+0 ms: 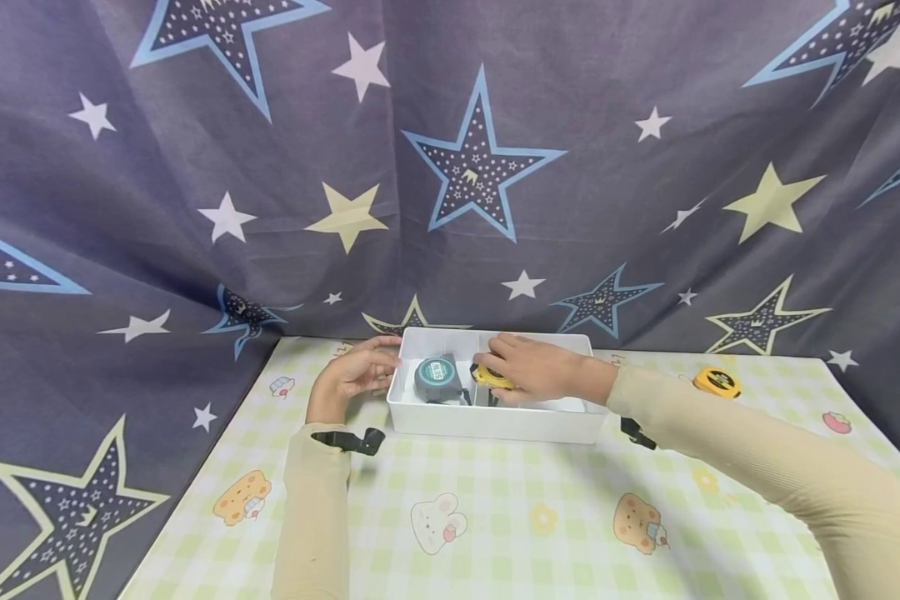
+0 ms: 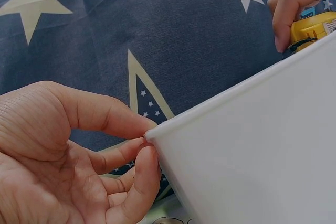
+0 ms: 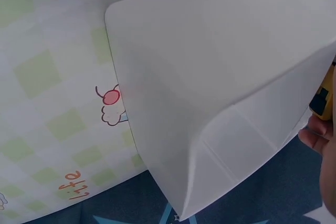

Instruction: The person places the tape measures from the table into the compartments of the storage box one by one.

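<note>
A white divided box (image 1: 495, 422) stands near the back of the table. Inside its left part lies a grey tape measure (image 1: 437, 377) with a teal label. My right hand (image 1: 534, 367) reaches into the box and grips a yellow tape measure (image 1: 491, 379) beside the grey one; in the left wrist view this yellow tape measure (image 2: 312, 26) shows just over the rim. At the box's left end, my left hand (image 2: 79, 150) pinches the rim corner between thumb and fingertips. The right wrist view shows mostly the box's outer wall (image 3: 210, 51), with right fingers (image 3: 317, 132) at the edge.
Another yellow tape measure (image 1: 717, 382) lies on the table to the right of the box. A green checked cloth (image 1: 510, 533) with cartoon prints covers the table. Directly behind it hangs a dark curtain (image 1: 450, 275) with stars.
</note>
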Tool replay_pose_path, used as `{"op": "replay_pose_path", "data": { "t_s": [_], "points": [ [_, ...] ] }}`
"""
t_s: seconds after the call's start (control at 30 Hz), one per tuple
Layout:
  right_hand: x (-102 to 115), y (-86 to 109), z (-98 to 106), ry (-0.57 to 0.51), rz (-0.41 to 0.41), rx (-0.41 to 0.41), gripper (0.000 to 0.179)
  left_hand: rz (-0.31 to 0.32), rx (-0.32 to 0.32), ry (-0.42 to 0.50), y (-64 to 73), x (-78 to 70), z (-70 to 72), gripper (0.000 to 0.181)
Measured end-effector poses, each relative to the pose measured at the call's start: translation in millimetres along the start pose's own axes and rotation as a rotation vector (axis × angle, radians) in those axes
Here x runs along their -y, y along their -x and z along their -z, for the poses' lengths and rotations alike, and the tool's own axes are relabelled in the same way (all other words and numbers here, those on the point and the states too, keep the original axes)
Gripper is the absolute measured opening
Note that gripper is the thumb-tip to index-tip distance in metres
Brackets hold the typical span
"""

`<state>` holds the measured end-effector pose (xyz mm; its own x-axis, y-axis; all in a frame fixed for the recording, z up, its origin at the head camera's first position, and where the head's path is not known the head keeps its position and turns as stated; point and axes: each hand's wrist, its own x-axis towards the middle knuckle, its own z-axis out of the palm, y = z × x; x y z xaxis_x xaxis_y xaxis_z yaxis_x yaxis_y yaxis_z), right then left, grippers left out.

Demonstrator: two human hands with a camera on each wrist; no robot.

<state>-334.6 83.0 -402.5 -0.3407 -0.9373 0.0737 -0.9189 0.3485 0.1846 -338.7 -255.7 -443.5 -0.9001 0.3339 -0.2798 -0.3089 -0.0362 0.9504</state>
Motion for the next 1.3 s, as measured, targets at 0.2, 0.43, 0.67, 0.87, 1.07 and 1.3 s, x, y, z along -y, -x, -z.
{"op": "replay_pose_path", "data": {
  "t_s": [0.2,0.43,0.67,0.87,1.07,1.3],
  "points": [
    [1.7,2.2,2.3,-0.126,-0.056,0.027,0.050,0.001,0.006,-0.011,-0.5,0.3,0.2,0.064],
    [4.5,2.2,6.4,-0.215,-0.103,0.020,0.052,0.004,-0.005,-0.020,-3.2,3.0,3.2,0.065],
    [4.7,0.3,9.8,-0.252,-0.153,0.053,0.057,0.005,-0.008,-0.008,-3.0,2.9,2.4,0.065],
    [2.2,-0.8,11.6,-0.285,-0.181,0.079,0.059,0.007,-0.005,0.003,-2.4,2.4,1.8,0.064],
    [-0.3,1.7,7.9,-0.282,-0.157,0.031,0.055,0.005,0.006,0.001,-0.8,1.0,-0.6,0.064],
    [-2.4,-0.2,3.6,-0.189,-0.079,-0.020,0.051,0.007,-0.005,0.006,0.9,-0.1,-1.1,0.063]
  ]
}}
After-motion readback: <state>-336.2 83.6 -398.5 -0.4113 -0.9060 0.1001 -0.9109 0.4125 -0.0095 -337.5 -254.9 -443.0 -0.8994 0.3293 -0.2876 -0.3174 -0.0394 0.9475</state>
